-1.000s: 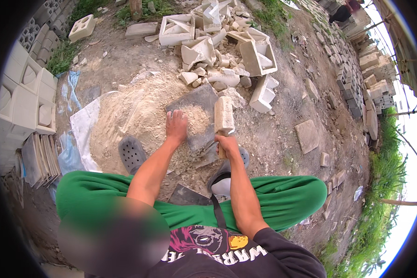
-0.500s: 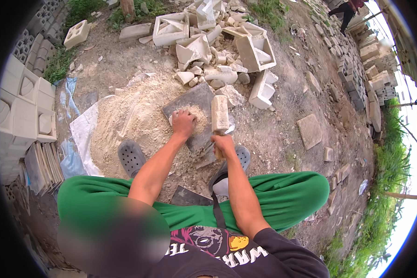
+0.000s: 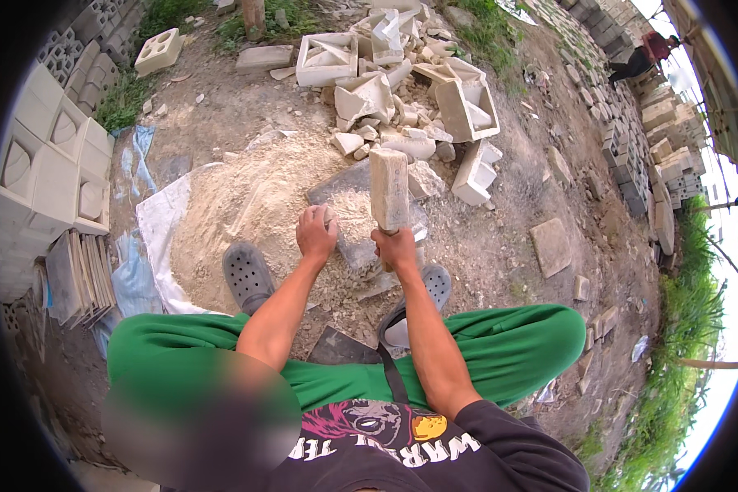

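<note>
My right hand (image 3: pixel 395 249) is wrapped round the handle of a wooden mallet (image 3: pixel 389 190). Its pale, dusty block head is raised over the right part of a dark flat slab (image 3: pixel 326 190). Crushed pale crumbs (image 3: pixel 351 208) lie on this slab. At its left edge, my left hand (image 3: pixel 313 235) curls its fingers round a small pale stone chunk (image 3: pixel 329 216), mostly hidden by the hand. Left of that hand spreads a heap of pale crushed powder (image 3: pixel 234 197), partly on a white sheet (image 3: pixel 157 234).
Broken pale blocks (image 3: pixel 402 115) are piled beyond the slab. Whole blocks (image 3: pixel 57 156) are stacked at the left, above leaning thin boards (image 3: pixel 80 275). My grey clogs (image 3: pixel 248 275) flank the work spot. A person (image 3: pixel 648 57) is at the far right.
My left hand has drawn back from the crumbs toward the slab's left edge. The mallet looks lifted higher. The view has shifted slightly, and the distant person shows more fully.
</note>
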Demonstrator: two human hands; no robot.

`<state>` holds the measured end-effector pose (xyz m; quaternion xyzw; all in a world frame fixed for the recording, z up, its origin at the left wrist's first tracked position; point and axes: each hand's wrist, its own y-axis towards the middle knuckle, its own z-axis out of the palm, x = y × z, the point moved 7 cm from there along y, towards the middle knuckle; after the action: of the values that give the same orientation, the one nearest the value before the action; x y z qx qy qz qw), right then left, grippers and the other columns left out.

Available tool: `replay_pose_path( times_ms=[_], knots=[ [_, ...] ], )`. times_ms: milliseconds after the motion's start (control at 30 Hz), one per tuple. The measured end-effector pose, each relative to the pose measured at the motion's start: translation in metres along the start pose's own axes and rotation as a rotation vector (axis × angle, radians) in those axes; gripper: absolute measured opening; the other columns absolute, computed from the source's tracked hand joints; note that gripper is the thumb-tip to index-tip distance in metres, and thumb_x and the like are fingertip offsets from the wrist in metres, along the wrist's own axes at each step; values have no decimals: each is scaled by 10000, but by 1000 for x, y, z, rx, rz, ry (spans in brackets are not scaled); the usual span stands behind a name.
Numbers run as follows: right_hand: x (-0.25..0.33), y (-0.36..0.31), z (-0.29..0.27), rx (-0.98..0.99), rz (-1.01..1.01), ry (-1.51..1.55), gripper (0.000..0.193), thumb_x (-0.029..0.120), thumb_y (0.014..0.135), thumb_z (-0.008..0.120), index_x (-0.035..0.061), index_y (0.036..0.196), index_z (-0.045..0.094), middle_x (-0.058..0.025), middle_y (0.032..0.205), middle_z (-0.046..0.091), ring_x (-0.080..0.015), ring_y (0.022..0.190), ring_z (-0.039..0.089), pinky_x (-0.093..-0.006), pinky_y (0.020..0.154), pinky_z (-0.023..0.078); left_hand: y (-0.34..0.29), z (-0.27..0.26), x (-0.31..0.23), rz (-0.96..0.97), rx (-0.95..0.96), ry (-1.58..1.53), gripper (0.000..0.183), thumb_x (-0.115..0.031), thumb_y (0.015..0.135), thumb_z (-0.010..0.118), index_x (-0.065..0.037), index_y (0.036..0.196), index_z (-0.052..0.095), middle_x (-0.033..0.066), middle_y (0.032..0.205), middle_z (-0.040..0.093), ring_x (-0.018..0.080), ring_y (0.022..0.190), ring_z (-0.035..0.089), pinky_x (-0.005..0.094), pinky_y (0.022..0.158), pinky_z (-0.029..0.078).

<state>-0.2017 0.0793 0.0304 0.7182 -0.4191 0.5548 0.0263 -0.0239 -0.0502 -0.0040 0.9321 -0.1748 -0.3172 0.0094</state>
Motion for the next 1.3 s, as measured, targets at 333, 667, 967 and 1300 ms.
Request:
replay_pose_path(
  times_ms=[333, 667, 967, 1300],
  knots=[
    [-10, -10, 14, 47, 9, -381, 320, 263, 721, 750, -37, 830, 719, -127, 635, 683, -219, 591, 698, -360, 600, 551, 5, 0, 3, 29, 60, -32, 300, -139, 871, 654, -145, 1167, 706, 46, 1198, 658, 273, 1117, 604, 421, 954, 474],
    [-56, 4, 6, 100, 177, -248, 271, 199, 715, 755, -59, 753, 681, -119, 608, 642, -222, 482, 639, -363, 479, 518, 7, 4, -8, 39, 69, -45, 298, -182, 875, 671, -142, 1168, 701, 56, 1228, 653, 292, 1138, 600, 419, 956, 490],
    [-42, 13, -20, 60, 252, -160, 337, 276, 686, 757, -56, 683, 697, -151, 642, 688, -240, 551, 691, -372, 553, 545, 12, 19, -26, 102, 153, -98, 314, -185, 884, 629, -95, 1182, 674, 127, 1282, 623, 352, 1166, 582, 425, 999, 473],
    [-52, 3, -9, 60, 386, 38, 273, 194, 709, 711, -76, 716, 675, -135, 591, 652, -229, 487, 648, -353, 494, 510, 18, 34, -50, 127, 322, -152, 253, -182, 894, 657, -52, 1103, 714, 182, 1384, 567, 368, 1188, 589, 430, 996, 477]
  ],
)
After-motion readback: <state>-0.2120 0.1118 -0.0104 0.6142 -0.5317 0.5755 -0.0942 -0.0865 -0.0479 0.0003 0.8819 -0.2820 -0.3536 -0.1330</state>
